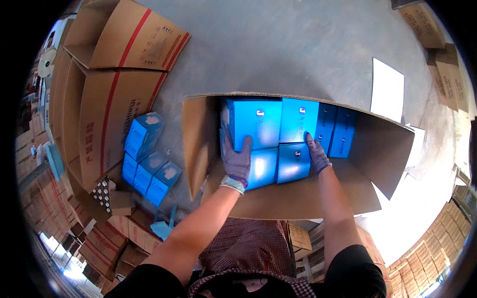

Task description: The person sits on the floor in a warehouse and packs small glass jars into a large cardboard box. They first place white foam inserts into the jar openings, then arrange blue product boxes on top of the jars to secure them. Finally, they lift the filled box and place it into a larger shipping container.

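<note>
Open cardboard carton [298, 198] on the grey floor [298, 49], flaps spread, blue boxes [298, 119] packed tight inside in rows so none shift. My gloved left hand [236, 158] lies flat and open on a front blue box [263, 166], gripping nothing; my right hand [316, 154], also open, presses the neighbouring box [293, 161]. Loose blue boxes [149, 159] sit beside it, left.

6 blue boxes [278, 144] in open carton [298, 198], 5 blue boxes [149, 159] on floor
</note>
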### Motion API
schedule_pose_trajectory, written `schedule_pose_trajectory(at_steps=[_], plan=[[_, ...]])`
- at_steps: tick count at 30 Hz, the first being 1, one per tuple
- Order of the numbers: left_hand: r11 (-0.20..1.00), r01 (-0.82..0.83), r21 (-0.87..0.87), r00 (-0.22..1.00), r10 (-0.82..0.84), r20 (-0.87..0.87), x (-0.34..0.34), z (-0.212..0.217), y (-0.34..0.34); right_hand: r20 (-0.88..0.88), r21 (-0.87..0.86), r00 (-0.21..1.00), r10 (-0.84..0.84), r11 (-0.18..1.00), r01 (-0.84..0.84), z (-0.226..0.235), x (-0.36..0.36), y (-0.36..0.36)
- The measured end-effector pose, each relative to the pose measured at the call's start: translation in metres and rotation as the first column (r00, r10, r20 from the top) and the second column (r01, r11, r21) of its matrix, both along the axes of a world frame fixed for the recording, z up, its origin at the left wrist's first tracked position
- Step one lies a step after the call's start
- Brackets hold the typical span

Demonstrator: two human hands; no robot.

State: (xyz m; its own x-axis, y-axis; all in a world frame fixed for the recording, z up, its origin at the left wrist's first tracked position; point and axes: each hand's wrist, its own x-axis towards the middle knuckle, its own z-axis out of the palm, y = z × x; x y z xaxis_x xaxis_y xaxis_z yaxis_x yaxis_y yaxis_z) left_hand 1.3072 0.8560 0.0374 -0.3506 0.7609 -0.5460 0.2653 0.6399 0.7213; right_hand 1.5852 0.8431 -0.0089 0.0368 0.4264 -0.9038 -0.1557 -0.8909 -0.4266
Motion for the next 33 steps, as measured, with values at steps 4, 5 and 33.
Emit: schedule_pose_trajectory(at_steps=[4,5,33], plan=[[0.998,-0.024,0.066,0.998,0.028,-0.053,0.014,0.000,0.001,0.141,0.009,0.988,0.061,0.998,-0.063,-0.032,0.021,-0.015],[0.999,-0.026,0.041,0.998,0.028,-0.049,0.005,-0.014,-0.001,0.093,0.041,0.992,0.087,0.995,-0.091,-0.025,0.017,-0.012],[0.988,-0.136,0.077,0.990,0.133,0.036,-0.048,-0.014,-0.007,-0.033,0.139,0.999,-0.013,0.990,0.018,0.000,-0.049,-0.012]])
